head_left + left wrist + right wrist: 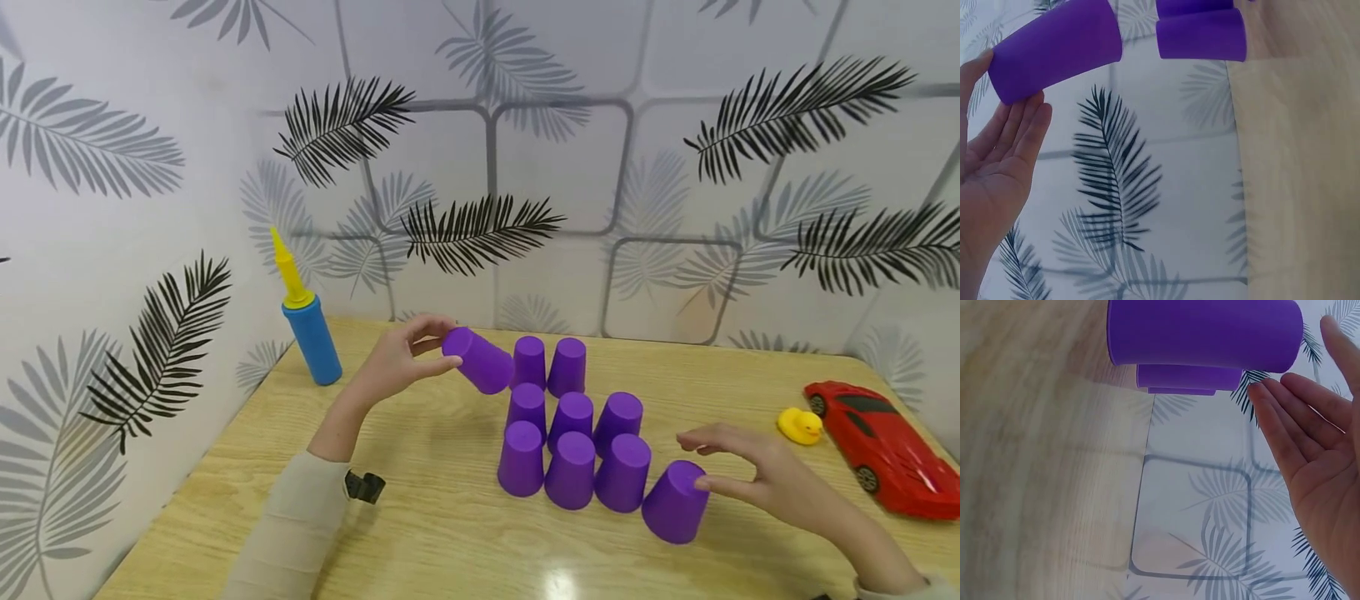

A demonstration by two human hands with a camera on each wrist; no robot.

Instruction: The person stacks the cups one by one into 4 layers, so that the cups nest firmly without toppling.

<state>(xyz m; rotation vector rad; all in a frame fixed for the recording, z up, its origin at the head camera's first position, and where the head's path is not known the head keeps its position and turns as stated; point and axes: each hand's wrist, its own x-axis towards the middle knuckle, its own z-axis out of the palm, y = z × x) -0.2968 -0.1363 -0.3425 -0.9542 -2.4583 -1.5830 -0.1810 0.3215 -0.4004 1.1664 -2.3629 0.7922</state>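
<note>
My left hand [397, 360] pinches a purple cup [480, 362] near its base, thumb on one side and fingers on the other. This cup is tilted in the air, left of the back row, its mouth toward lower right. Several more purple cups stand upside down in rows: two in the back row [567, 367], three in the middle row [574, 421], several in the front row [574, 471]. Around the rightmost front cup [675, 504] my right hand [772, 475] is spread, its thumb overlapping the cup's top edge. In the right wrist view its fingers [1291, 419] are straight, beside the cup's base end.
A blue hand pump [313, 340] with a yellow nozzle stands at the back left of the wooden table [420, 517]. Over on the right are a yellow rubber duck [799, 426] and a red toy car [881, 446]. Leaf-patterned walls [555, 167] border the table's back and left.
</note>
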